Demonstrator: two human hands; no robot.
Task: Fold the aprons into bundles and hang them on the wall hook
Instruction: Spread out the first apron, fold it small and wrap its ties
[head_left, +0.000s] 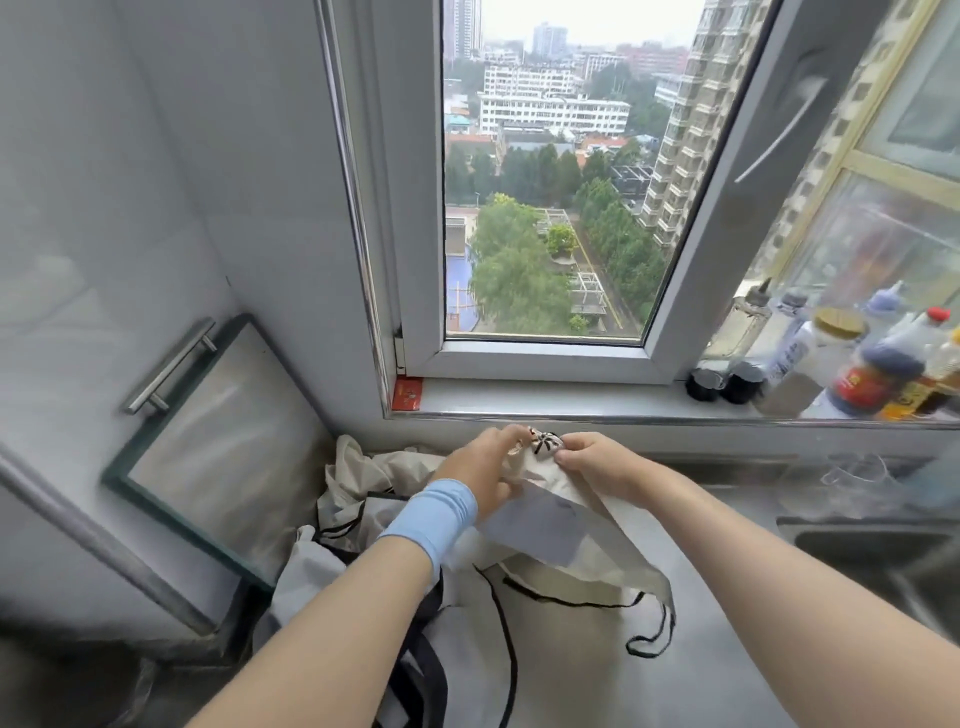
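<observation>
A cream apron (566, 514) with black trim and thin black strings is lifted off the steel counter below the window. My left hand (480, 470), with a light blue band at the wrist, and my right hand (597, 462) both pinch its top end, where a black and white printed patch shows between my fingers. The rest of the cloth hangs down toward me, its strings trailing on the counter. A heap of more cream aprons (374, 499) lies crumpled to the left. No wall hook is in view.
A glass panel with a steel handle (218, 447) leans in the left corner. Bottles and jars (857, 364) crowd the windowsill at right. A sink edge (872, 540) lies at the right. The window (545, 208) stands straight ahead.
</observation>
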